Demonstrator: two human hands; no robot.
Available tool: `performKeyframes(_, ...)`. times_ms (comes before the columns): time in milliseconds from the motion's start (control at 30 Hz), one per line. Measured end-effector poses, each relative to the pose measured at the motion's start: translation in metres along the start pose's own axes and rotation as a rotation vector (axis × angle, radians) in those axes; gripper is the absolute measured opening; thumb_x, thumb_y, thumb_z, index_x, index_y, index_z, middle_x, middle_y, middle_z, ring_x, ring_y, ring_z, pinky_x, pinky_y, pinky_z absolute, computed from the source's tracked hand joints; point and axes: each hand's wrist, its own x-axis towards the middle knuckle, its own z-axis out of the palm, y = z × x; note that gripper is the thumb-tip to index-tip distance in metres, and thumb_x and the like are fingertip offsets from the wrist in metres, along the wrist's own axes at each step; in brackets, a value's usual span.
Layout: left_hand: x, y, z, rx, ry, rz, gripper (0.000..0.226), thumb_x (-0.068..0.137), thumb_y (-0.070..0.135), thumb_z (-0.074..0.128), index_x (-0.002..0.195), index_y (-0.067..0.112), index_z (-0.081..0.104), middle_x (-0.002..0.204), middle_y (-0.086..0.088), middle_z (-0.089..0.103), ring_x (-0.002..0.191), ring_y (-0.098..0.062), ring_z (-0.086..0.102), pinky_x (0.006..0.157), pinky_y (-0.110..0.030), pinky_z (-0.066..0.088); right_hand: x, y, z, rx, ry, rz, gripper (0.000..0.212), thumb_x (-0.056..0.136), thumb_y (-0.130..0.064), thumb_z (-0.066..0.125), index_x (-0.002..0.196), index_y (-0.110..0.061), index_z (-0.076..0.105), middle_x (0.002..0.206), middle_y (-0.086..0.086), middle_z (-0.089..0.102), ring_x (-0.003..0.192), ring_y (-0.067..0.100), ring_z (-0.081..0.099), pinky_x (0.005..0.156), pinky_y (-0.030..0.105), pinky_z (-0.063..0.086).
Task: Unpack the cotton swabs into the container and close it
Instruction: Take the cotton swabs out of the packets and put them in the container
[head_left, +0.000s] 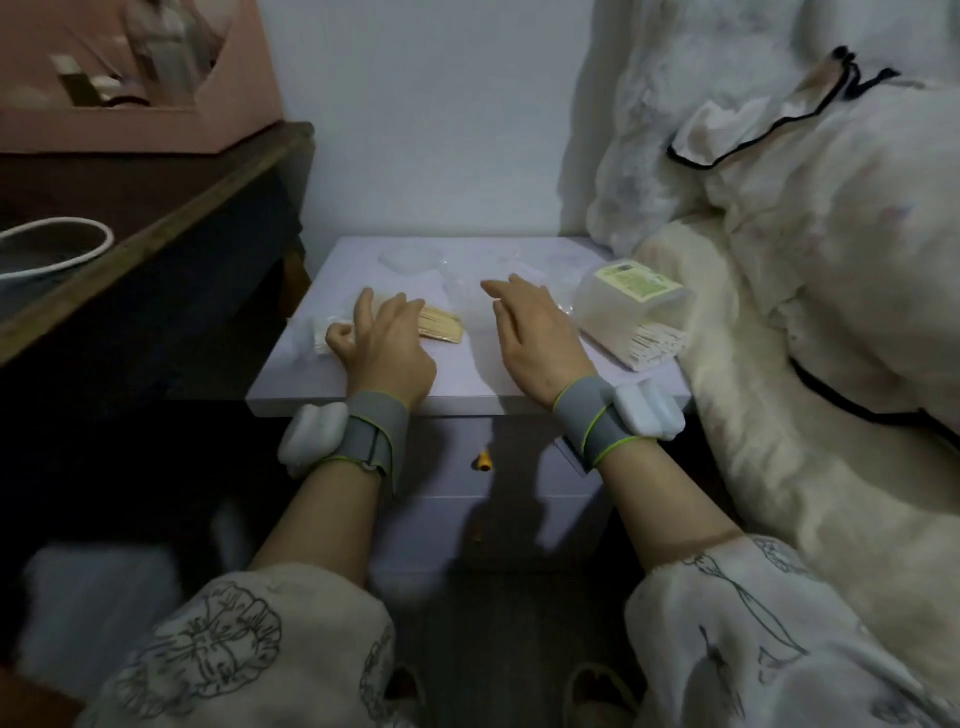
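Left grip (382, 332) rests on a bundle of cotton swabs (441, 325) on the bench (467, 376), its fingers bent over the sticks. Whether it squeezes them, I cannot tell. Right grip (530, 332) hovers loose with straight fingers and holds nothing. A clear container (465, 296) stands between the 2 grips, just past the swabs. Right of the right grip lies a white box of swabs (631, 317) with a yellow label.

— What carries the things?
— A small pale nightstand (467, 384).
— What lies on it?
— A bundle of cotton swabs (441, 325), a clear container (410, 258), and a swab pack (631, 312).
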Motion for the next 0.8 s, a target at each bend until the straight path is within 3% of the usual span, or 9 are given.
performKeyframes(100,0.000,-0.011,0.003,0.099,-0.014,0.035,0.057,0.084,0.002,0.042,0.137,0.024,0.040,0.149,0.002,0.034,0.144,-0.021,0.011,0.106,-0.044,0.016,0.006,-0.001,0.010,-0.115,-0.192,0.041,0.041,0.100,-0.014,0.029,0.139,-0.009,0.037,0.144,0.012,0.042,0.144,0.026,0.018,0.115,0.039,0.005)
performKeyframes(200,0.001,-0.017,0.002,0.126,0.042,0.076,0.046,0.088,0.005,0.044,0.129,0.023,0.052,0.139,-0.001,0.045,0.135,-0.025,0.025,0.099,-0.042,0.022,0.009,0.005,0.017,-0.183,-0.288,0.077,0.041,0.100,-0.018,0.026,0.138,-0.009,0.038,0.145,0.009,0.042,0.144,0.025,0.016,0.116,0.042,0.008)
performKeyframes(400,0.001,-0.017,0.006,0.082,0.160,0.084,0.032,0.093,0.009,0.045,0.116,0.021,0.064,0.125,-0.003,0.053,0.120,-0.027,0.036,0.090,-0.038,0.020,0.008,0.007,0.013,-0.214,-0.299,0.108,0.037,0.100,-0.017,0.027,0.130,-0.007,0.046,0.142,0.009,0.043,0.143,0.025,0.015,0.114,0.042,0.008)
performKeyframes(533,0.001,-0.015,0.004,-0.006,0.321,0.121,0.025,0.089,0.007,0.050,0.099,0.019,0.071,0.112,-0.003,0.060,0.116,-0.028,0.041,0.079,-0.033,0.014,0.006,0.003,0.006,-0.201,-0.280,0.059,0.036,0.100,-0.017,0.031,0.131,-0.010,0.048,0.147,0.007,0.039,0.144,0.024,0.013,0.115,0.042,0.006)
performKeyframes(633,0.001,-0.011,-0.003,-0.110,0.465,0.184,0.020,0.083,0.004,0.054,0.084,0.014,0.072,0.099,-0.008,0.062,0.106,-0.033,0.050,0.078,-0.028,0.012,0.007,0.002,0.002,-0.075,-0.120,0.040,0.034,0.097,-0.018,0.039,0.127,-0.011,0.054,0.144,0.005,0.044,0.140,0.025,0.027,0.111,0.027,0.013)
performKeyframes(700,0.002,-0.007,-0.005,-0.165,0.522,0.231,0.017,0.082,0.005,0.054,0.079,0.010,0.070,0.093,-0.011,0.062,0.099,-0.035,0.055,0.078,-0.032,0.022,0.007,-0.001,-0.001,0.029,-0.020,0.077,0.031,0.095,-0.018,0.044,0.121,-0.011,0.059,0.134,0.006,0.054,0.126,0.026,0.044,0.101,0.022,0.026)
performKeyframes(800,0.000,-0.004,-0.005,-0.235,0.510,0.289,0.025,0.083,0.014,0.046,0.080,0.007,0.069,0.092,-0.014,0.062,0.094,-0.035,0.058,0.078,-0.034,0.032,0.005,-0.005,-0.003,0.125,-0.052,0.186,0.036,0.095,-0.024,0.046,0.128,-0.011,0.052,0.134,0.006,0.052,0.108,0.022,0.056,0.092,0.020,0.030)
